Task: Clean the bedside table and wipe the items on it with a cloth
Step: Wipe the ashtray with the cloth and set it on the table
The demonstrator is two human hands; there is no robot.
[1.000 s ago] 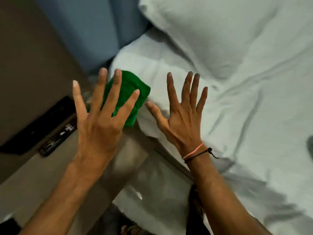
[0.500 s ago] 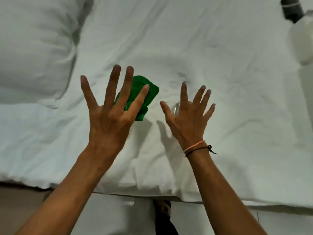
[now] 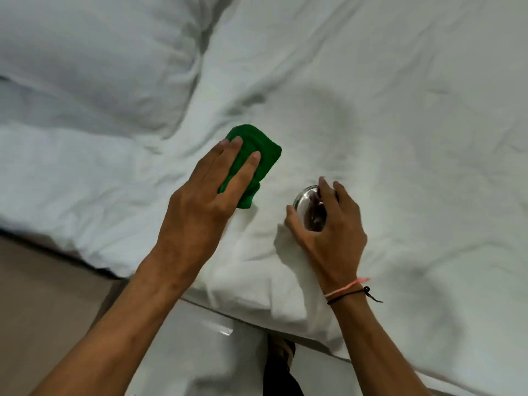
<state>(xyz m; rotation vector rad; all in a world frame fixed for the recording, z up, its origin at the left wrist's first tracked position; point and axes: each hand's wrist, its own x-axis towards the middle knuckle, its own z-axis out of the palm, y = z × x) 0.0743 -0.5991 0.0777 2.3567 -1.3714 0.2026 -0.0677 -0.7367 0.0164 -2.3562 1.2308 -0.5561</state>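
Head view, only cam. Bed (image 3: 400,124) w/ white sheet fills most of frame; pillow (image 3: 85,61) upper left. Green cloth (image 3: 257,150), folded, lies on sheet near bed's front edge, centre-left. Left hand (image 3: 205,201) palm down on cloth's near part, fingers (image 3: 228,155) fairly straight and laid flat over it, thumb not visible; pressing vs. gripping: cannot tell. Small round glass/metal item (image 3: 307,204), shiny, exact type unclear, sits on sheet just right of cloth, not touching it. Right hand (image 3: 328,230) arched over item, fingers curled narrow round its rim, thumb at near-left side; appears in contact, firm hold not confirmed. Right wrist carries pink and black string bands (image 3: 347,291). Brown floor (image 3: 43,295) lower left. Bedside tabletop not in frame.
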